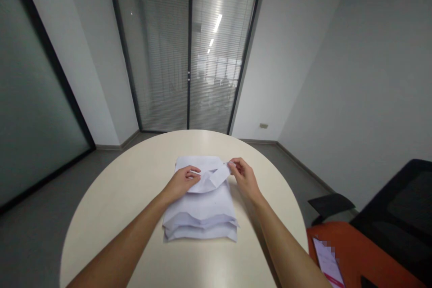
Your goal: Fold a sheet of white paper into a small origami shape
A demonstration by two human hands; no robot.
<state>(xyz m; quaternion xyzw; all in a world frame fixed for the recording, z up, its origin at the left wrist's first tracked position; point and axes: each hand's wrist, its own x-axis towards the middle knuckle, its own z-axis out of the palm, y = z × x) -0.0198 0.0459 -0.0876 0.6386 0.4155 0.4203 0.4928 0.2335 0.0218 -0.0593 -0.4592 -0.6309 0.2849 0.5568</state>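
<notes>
A folded piece of white paper [212, 180] lies over a stack of white sheets [202, 204] in the middle of the table. At its left end is my left hand [184, 182], fingers bent and closed on the paper, with the thumb along its near side. My right hand [243, 175] pinches the raised right corner of the same paper between thumb and fingertips. Creases run across the folded piece, and part of its left end is hidden under my fingers. Near me, the lower edges of the stacked sheets are wavy and bent up.
The round cream table [111, 202] carries the paper. On the right stands an office chair with an orange seat [364, 252] and a black armrest [332, 204]; a printed booklet or packet [327, 258] lies on the seat. Beyond the table is a glass partition with blinds [162, 63].
</notes>
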